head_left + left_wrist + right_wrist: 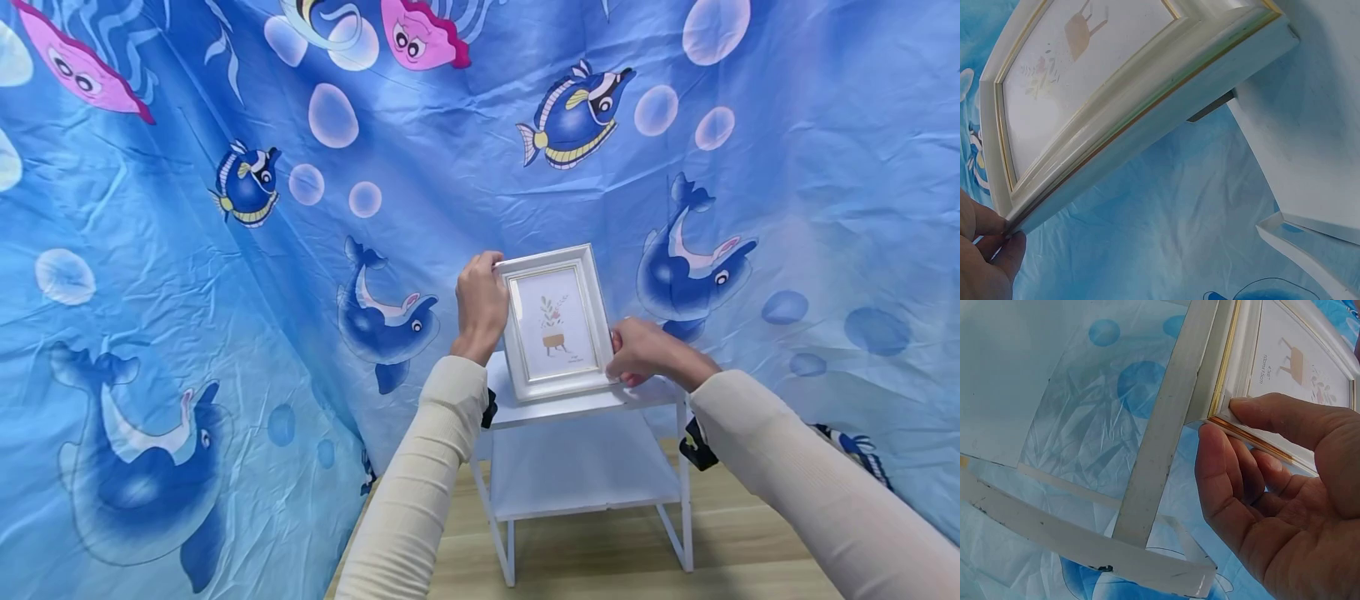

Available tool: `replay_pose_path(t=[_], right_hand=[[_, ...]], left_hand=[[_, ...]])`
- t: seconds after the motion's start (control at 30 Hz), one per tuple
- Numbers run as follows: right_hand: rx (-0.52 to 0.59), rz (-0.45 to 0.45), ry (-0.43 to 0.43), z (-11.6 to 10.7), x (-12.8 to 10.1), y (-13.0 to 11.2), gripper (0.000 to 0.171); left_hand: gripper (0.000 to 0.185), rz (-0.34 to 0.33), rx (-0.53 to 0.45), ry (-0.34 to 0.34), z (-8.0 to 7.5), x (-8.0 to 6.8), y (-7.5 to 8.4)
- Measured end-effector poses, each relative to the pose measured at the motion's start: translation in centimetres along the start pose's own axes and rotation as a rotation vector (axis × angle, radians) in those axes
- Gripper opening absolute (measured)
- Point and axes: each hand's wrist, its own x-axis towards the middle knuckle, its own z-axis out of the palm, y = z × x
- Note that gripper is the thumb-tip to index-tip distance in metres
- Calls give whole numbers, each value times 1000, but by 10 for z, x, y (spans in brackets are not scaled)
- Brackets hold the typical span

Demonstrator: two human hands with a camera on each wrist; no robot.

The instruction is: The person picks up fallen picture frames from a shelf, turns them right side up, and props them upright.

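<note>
A white picture frame (558, 321) with a gold inner line and a potted-plant print stands tilted on the top of a small white table (540, 410). My left hand (482, 302) pinches its upper left corner; the left wrist view shows thumb and fingers (1013, 255) meeting at that corner. Low on the frame's right side, my right hand (647, 352) grips the edge. In the right wrist view the right thumb (1260, 412) lies on the frame's front, with curled fingers below. The back of the frame is mostly hidden; a dark strip (1211, 106) shows behind it.
The table has a lower shelf (585, 467) and thin white metal legs (685, 517) on a wood-look floor (600, 558). Blue sea-print cloth (465, 183) hangs close behind and on both sides. A dark wrist strap (697, 446) shows by the right sleeve.
</note>
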Motion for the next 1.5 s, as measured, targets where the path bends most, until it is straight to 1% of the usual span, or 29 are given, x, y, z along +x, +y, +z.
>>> replay_pose_path(t=[0.2,0.6,0.77,0.97,1.13,1.37,1.5], right_hand=[[5,4,-12,2,1,-1,25],[-6,5,-19,0,0,-1,24],[0,4,-16,-2,1,-2,25],[14,9,-27,1,1,-1,24],[4,23,-16,3,2,-1,24],[16,7,-28,6,2,3,23],[3,-18,-49,4,-1,5,23]], left_hand=[[23,1,7,8,-1,0,-3],[24,2,4,-14,-1,0,-1],[25,10,-1,-7,-2,2,0],[26,-9,-5,-21,-3,-1,-1],[27,-4,5,-21,-1,-2,-3],[27,7,13,-11,1,-4,-6],[26,-11,40,7,2,-8,-7]])
